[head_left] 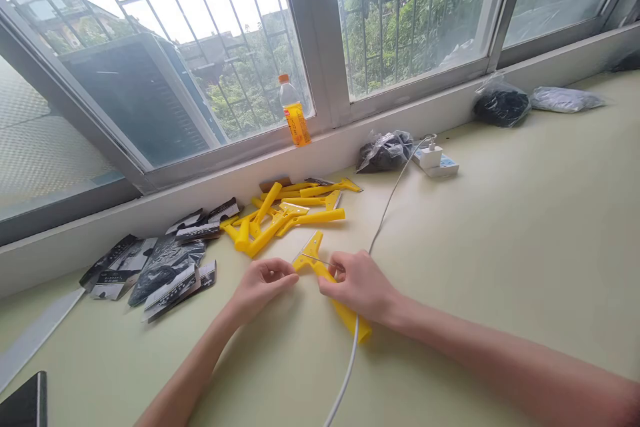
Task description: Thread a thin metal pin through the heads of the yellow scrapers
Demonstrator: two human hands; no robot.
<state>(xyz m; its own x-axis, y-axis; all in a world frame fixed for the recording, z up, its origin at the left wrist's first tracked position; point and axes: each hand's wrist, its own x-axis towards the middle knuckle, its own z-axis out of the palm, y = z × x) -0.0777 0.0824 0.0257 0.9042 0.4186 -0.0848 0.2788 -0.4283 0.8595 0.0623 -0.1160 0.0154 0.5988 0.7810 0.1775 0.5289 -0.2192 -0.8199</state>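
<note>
A yellow scraper (350, 321) lies at an angle on the table in front of me, its wide head (311, 248) pointing away. My left hand (265, 283) is closed, thumb and fingertips pinching the left corner of that head. Over the handle, my right hand (361, 283) is closed around a thin metal rod (316, 259) whose tip reaches the middle of the head. My fingers hide the rod's other end, so its exact kind does not show. Several more yellow scrapers (280, 223) lie in a loose pile just beyond.
Black-and-white card packages (170, 293) lie left of the pile. A white cable (383, 220) runs past my right hand from a charger (431, 157). An orange drink bottle (295, 117) stands on the sill. Bagged black items (501, 105) sit along the wall; a dark device (25, 401) lies front left.
</note>
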